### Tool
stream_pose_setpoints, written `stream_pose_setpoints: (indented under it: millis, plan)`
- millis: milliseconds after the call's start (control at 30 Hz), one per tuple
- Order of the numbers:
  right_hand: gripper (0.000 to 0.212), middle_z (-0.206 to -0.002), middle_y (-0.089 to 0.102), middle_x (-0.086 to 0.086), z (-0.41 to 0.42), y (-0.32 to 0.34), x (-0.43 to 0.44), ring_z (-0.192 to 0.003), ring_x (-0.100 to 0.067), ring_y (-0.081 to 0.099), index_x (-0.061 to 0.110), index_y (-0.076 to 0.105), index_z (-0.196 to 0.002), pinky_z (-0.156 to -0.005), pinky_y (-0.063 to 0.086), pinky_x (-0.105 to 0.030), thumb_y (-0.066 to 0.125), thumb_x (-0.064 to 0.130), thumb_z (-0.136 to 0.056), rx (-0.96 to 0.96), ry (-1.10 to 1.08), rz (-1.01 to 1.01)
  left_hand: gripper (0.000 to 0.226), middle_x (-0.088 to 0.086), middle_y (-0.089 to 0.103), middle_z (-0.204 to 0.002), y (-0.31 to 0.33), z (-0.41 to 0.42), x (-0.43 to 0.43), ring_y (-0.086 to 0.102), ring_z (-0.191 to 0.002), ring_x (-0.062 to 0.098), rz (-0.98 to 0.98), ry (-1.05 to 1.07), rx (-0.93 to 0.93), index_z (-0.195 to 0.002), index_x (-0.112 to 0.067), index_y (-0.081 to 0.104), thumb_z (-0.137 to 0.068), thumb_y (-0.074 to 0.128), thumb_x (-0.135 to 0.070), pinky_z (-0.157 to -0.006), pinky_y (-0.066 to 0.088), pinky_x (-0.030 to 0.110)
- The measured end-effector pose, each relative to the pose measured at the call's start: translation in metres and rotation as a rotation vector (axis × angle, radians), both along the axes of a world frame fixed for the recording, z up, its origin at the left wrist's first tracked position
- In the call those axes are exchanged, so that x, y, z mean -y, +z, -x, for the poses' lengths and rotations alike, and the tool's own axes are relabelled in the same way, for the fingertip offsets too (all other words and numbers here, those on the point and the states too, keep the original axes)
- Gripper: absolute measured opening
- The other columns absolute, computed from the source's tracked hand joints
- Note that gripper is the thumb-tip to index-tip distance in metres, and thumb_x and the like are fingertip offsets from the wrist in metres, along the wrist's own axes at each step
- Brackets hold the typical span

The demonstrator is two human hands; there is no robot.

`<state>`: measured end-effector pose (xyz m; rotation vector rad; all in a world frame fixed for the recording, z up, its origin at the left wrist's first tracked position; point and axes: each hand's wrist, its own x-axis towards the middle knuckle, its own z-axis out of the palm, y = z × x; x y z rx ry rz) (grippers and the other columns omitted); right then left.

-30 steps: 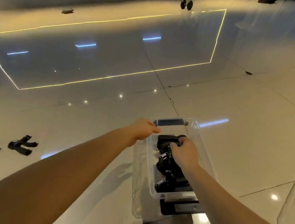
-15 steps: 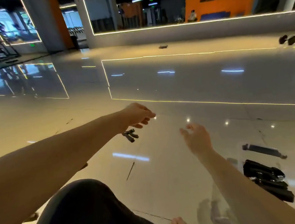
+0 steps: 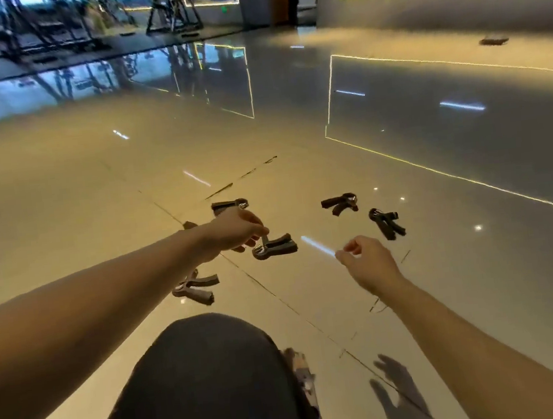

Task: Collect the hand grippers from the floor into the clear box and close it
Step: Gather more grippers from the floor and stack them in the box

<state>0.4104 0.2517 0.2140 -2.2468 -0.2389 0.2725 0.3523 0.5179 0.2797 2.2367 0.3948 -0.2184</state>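
Glossy floor (image 3: 94, 195) tiles carry five black hand grippers, all out in the open; the clear box is out of view. Nearest, a dark-clad knee (image 3: 202, 390) fills the bottom centre. Right of it the right hand (image 3: 369, 262) hovers over the floor, fingers loosely curled on nothing. Left lies the near gripper (image 3: 192, 288). Just beyond, the left hand (image 3: 234, 229) reaches in, its fingers (image 3: 261, 232) pinching the steel coil of the middle gripper (image 3: 276, 246). Farther right lies the right gripper (image 3: 387, 223), with the far gripper (image 3: 340, 203) beyond it and the far-left gripper (image 3: 229, 205) behind the left hand. Gym frames (image 3: 173, 11) stand far off.
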Motion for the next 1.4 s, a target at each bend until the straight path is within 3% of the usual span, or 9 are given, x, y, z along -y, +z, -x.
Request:
stream_pose_setpoints:
  millis: [200, 400, 500, 633, 767, 867, 1033, 1233, 1400]
  plan:
    - [0.050, -0.136, 0.054, -0.003, -0.044, -0.058, -0.088, -0.115, -0.021, 0.058, 0.017, 0.055, -0.135, -0.098, 0.051, -0.042, 0.066, 0.044, -0.094, -0.036, 0.153, 0.042, 0.051, 0.008, 0.065, -0.117, -0.093, -0.021, -0.092, 0.064, -0.102, 0.020, 0.096, 0.291, -0.081, -0.135, -0.013, 0.054, -0.093, 0.068, -0.038, -0.081, 0.053, 0.032]
    - [0.061, -0.144, 0.048, 0.001, -0.118, -0.131, -0.159, -0.129, -0.021, 0.052, 0.024, 0.045, -0.147, -0.099, 0.046, -0.037, 0.064, 0.048, -0.094, -0.018, 0.325, 0.181, 0.074, 0.014, 0.053, -0.140, -0.194, -0.054, -0.155, 0.058, -0.110, 0.026, 0.101, 0.554, -0.216, -0.147, -0.012, 0.041, -0.087, 0.076, -0.038, -0.092, 0.051, 0.038]
    - [0.063, -0.146, 0.047, 0.001, -0.156, -0.160, -0.192, -0.132, -0.021, 0.049, 0.022, 0.045, -0.148, -0.103, 0.045, -0.038, 0.066, 0.046, -0.094, 0.017, 0.420, 0.271, 0.096, 0.014, 0.048, -0.147, -0.229, -0.062, -0.187, 0.055, -0.122, 0.029, 0.069, 0.452, -0.314, -0.154, -0.015, 0.032, -0.077, 0.086, -0.037, -0.101, 0.049, 0.039]
    - [0.067, -0.145, 0.047, -0.001, -0.196, -0.193, -0.234, -0.129, -0.025, 0.050, 0.019, 0.044, -0.146, -0.101, 0.046, -0.040, 0.070, 0.044, -0.090, 0.083, 0.545, 0.396, 0.129, 0.002, 0.037, -0.157, -0.260, -0.065, -0.220, 0.036, -0.142, 0.026, -0.385, -0.060, -0.508, -0.159, -0.021, 0.019, -0.057, 0.090, -0.055, -0.116, 0.034, 0.039]
    - [0.066, -0.130, 0.053, 0.001, -0.225, -0.222, -0.259, -0.121, -0.024, 0.051, 0.019, 0.045, -0.135, -0.094, 0.046, -0.040, 0.074, 0.049, -0.083, 0.168, 0.654, 0.501, 0.122, -0.004, 0.046, -0.143, -0.283, -0.068, -0.235, 0.040, -0.133, 0.022, -0.522, -0.240, -0.476, -0.155, -0.024, 0.027, -0.054, 0.086, -0.060, -0.114, 0.033, 0.035]
    - [0.071, -0.127, 0.056, 0.004, -0.240, -0.242, -0.260, -0.122, -0.022, 0.051, 0.023, 0.047, -0.135, -0.101, 0.042, -0.041, 0.075, 0.054, -0.078, 0.164, 0.680, 0.556, 0.112, -0.008, 0.051, -0.136, -0.293, -0.073, -0.242, 0.045, -0.125, 0.018, -0.589, -0.307, -0.398, -0.148, -0.029, 0.038, -0.053, 0.081, -0.068, -0.110, 0.034, 0.034]
    - [0.066, -0.133, 0.057, 0.006, -0.241, -0.266, -0.250, -0.127, -0.021, 0.048, 0.027, 0.051, -0.136, -0.108, 0.034, -0.041, 0.070, 0.056, -0.080, 0.287, 0.659, 0.643, 0.099, -0.014, 0.056, -0.121, -0.302, -0.071, -0.244, 0.053, -0.113, 0.013, -0.545, -0.216, -0.333, -0.138, -0.034, 0.049, -0.053, 0.071, -0.078, -0.104, 0.033, 0.033]
    - [0.054, -0.111, 0.056, 0.001, -0.229, -0.279, -0.233, -0.108, -0.023, 0.050, 0.023, 0.063, -0.120, -0.096, 0.036, -0.038, 0.072, 0.059, -0.081, 0.329, 0.542, 0.609, 0.106, -0.011, 0.052, -0.117, -0.313, -0.074, -0.216, 0.051, -0.110, 0.015, -0.577, -0.153, -0.238, -0.143, -0.031, 0.043, -0.055, 0.062, -0.087, -0.112, 0.025, 0.035]
    - [0.056, -0.106, 0.054, 0.004, -0.215, -0.275, -0.216, -0.105, -0.020, 0.049, 0.022, 0.065, -0.119, -0.090, 0.037, -0.035, 0.071, 0.061, -0.080, 0.281, 0.545, 0.567, 0.101, -0.008, 0.052, -0.111, -0.314, -0.078, -0.198, 0.050, -0.101, 0.015, -0.587, -0.130, -0.206, -0.141, -0.028, 0.046, -0.057, 0.065, -0.082, -0.104, 0.037, 0.032]
